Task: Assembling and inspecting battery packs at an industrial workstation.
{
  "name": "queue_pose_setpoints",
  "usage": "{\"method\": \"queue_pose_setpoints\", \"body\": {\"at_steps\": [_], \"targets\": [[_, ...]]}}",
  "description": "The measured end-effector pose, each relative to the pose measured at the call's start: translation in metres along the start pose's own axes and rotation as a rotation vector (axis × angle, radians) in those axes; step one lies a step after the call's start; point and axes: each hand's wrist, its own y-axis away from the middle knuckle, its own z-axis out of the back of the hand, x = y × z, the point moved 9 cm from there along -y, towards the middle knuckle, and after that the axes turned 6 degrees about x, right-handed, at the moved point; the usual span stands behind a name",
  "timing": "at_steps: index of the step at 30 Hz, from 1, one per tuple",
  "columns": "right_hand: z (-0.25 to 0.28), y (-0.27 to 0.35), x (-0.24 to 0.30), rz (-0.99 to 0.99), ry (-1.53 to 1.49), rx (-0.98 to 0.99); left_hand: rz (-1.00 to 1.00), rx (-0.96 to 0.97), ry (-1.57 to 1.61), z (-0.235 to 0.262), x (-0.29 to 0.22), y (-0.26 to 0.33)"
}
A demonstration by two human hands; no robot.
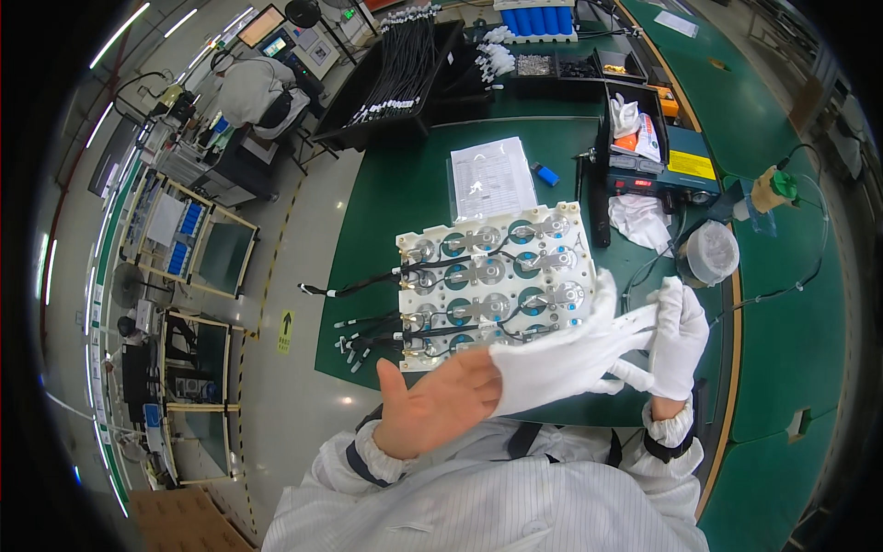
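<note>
My left hand (432,405) is bare and palm up, its fingers stretched and its thumb standing apart. Its fingertips are hidden inside the cuff of a loose white glove (549,370), whose thumb part points upward. My right hand (679,342), itself in a white glove, is closed on the finger ends of that loose glove and stretches it to the right. Just beyond both hands lies a white perforated plate (572,214) with round openings, clear discs and metal tabs. Black cables (363,281) with white-tagged ends run out from its left side.
Behind the plate lie a printed sheet (492,179) and a blue piece (545,175). A black bin of cables (345,138) stands far left. To the right are a blue device (690,140), white cloth (641,221), a clear tub (713,253) and tubing. Another person (258,92) works far left.
</note>
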Motion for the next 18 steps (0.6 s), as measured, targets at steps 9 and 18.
{"method": "queue_pose_setpoints", "body": {"at_steps": [9, 18], "targets": [[-0.013, 0.018, 0.007, -0.199, -0.168, 0.04, 0.141, -0.185, -0.4, -0.016, -0.001, -0.011], [-0.072, 0.055, 0.055, -0.176, -0.19, 0.584, 0.238, -0.15, -0.74, -0.019, 0.008, -0.005]]}}
